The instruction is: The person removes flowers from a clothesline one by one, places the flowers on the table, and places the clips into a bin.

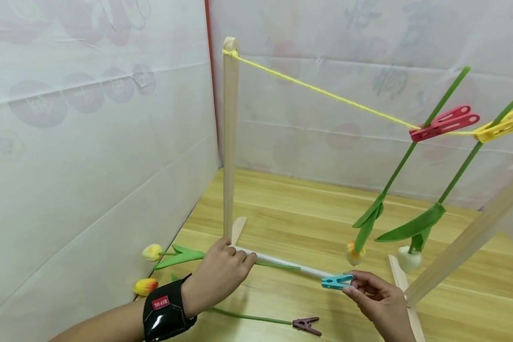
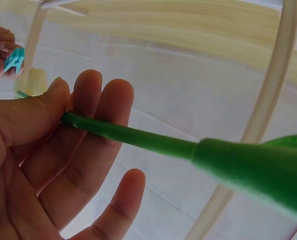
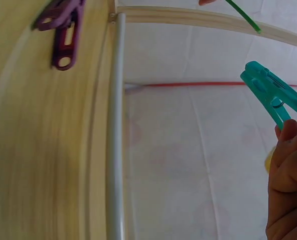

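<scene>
My left hand (image 1: 238, 257) reaches down beside the wooden post (image 1: 230, 142) and pinches a green artificial flower stem (image 2: 138, 139) between thumb (image 2: 48, 100) and fingers. The stem's leaf (image 1: 180, 257) and yellow tulip head (image 1: 152, 252) lie on the table to the left of that hand. My right hand (image 1: 354, 286) pinches a teal clothespin (image 1: 337, 281) just above the table; in the right wrist view the teal clothespin (image 3: 269, 92) points up and left, jaws closed on nothing.
A yellow string (image 1: 325, 92) runs from the post top to the right. A red clothespin (image 1: 444, 122) and a yellow clothespin (image 1: 502, 124) hold two flowers upside down on it. A purple clothespin (image 1: 306, 325), an orange tulip (image 1: 145, 286) and a white rod (image 1: 290, 262) lie on the table.
</scene>
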